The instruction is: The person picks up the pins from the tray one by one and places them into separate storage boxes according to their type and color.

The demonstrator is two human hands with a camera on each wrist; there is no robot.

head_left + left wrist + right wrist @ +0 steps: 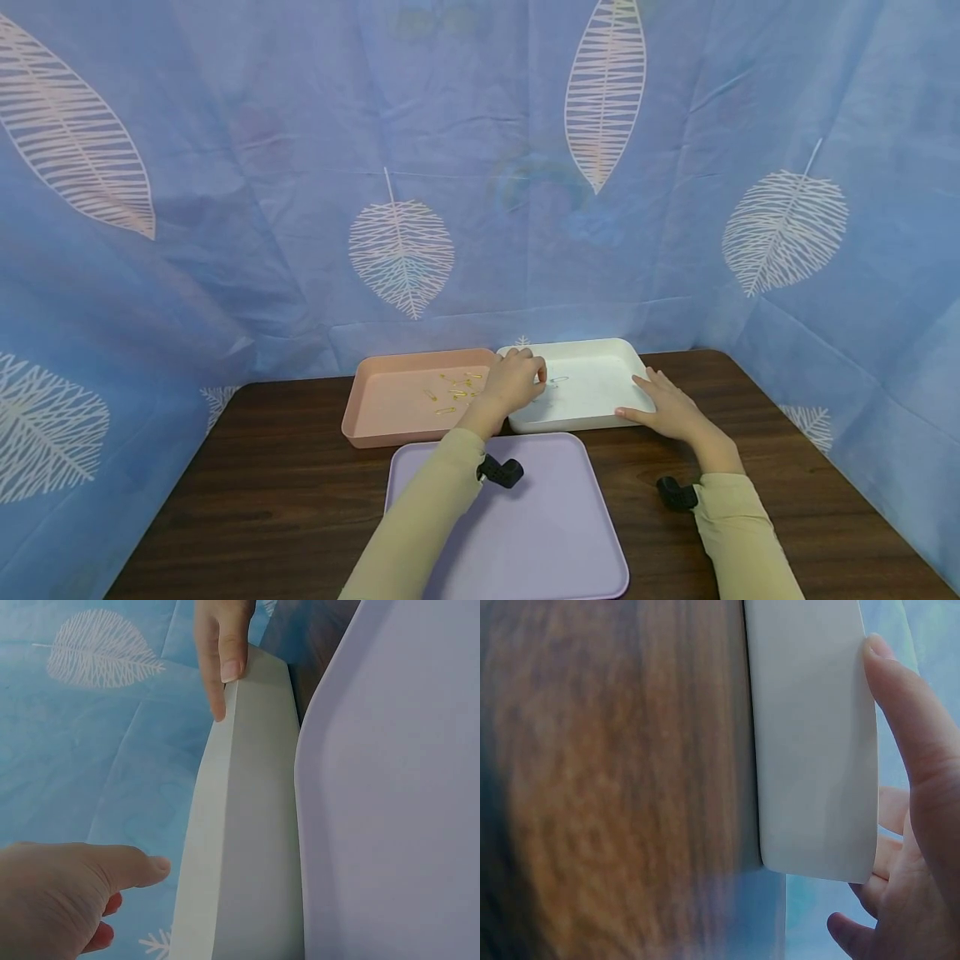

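My left hand (513,383) is over the left end of a white tray (592,421), beside the pink tray (390,437). In the left wrist view its thumb points out and the visible fingers curl below; whether anything is pinched is hidden. Silver safety pins (558,380) lie in the white tray. At that tray's right end is my right hand (670,408), fingers spread and fairly straight. The right wrist view shows its thumb touching the rim of the tray wall (814,742). Several gold safety pins (446,410) lie in the pink tray.
A lavender tray (555,533) lies in front of the other two, below my left forearm. All three trays are on a dark wooden table (255,492). Behind the table hangs a blue curtain with leaf prints (480,250).
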